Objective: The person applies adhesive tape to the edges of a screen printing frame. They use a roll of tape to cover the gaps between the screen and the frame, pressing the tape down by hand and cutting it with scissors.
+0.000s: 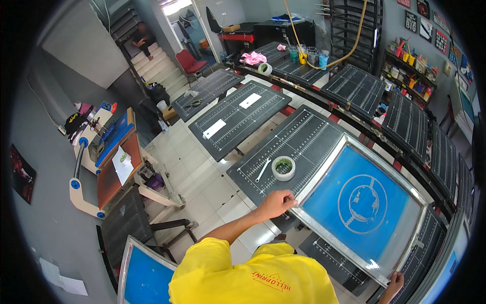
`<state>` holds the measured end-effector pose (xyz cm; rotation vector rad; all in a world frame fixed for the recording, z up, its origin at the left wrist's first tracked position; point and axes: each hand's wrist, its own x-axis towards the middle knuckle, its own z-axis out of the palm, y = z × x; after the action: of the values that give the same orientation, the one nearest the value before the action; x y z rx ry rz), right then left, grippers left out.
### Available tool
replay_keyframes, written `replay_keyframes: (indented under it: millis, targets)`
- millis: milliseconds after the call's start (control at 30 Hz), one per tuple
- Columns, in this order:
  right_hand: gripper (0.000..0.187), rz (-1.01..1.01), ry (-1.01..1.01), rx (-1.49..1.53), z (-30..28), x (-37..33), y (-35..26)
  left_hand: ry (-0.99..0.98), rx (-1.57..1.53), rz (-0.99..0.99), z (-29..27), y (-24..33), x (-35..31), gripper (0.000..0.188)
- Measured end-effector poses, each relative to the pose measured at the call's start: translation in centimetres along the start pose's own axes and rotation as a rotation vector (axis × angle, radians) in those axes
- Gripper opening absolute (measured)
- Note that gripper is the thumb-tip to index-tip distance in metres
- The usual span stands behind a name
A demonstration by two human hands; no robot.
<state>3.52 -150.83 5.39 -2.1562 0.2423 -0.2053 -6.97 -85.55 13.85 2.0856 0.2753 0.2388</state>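
I hold a silk screen (324,223), a metal frame with blue mesh and a round pale design, tilted over a dark ruled printing board (288,144). My left hand (277,203) pinches the frame's left corner. At the near right corner, my right hand (394,285) is closed on the frame's edge, its fingers partly hidden. Left of the screen, a roll of tape (283,175) lies flat on the board. Beside it rests a pale spanner (262,171).
More ruled boards (354,86) ring a dark curved rail. A second blue screen (147,276) leans at the lower left. A heat press (104,147) stands on a side table. Paint tubs (323,58) stand at the back. A person (143,38) sits on the stairs.
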Motion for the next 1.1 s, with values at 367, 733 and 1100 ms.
replay_keyframes:
  millis: [367,733,1100]
  targets:
    - [0.018,0.054,0.007,-0.06,-1.9,-3.4,-3.8,-0.042,0.073,-0.086,0.8,0.8,0.4,0.022]
    - [0.017,0.057,-0.024,-0.145,-1.1,-5.0,-6.8,-0.047,0.132,-0.041,2.0,-1.7,1.6,0.02]
    - [0.016,0.197,-0.021,-0.043,-0.1,-4.8,-7.3,-0.151,0.035,-0.09,2.4,-4.1,1.9,0.021]
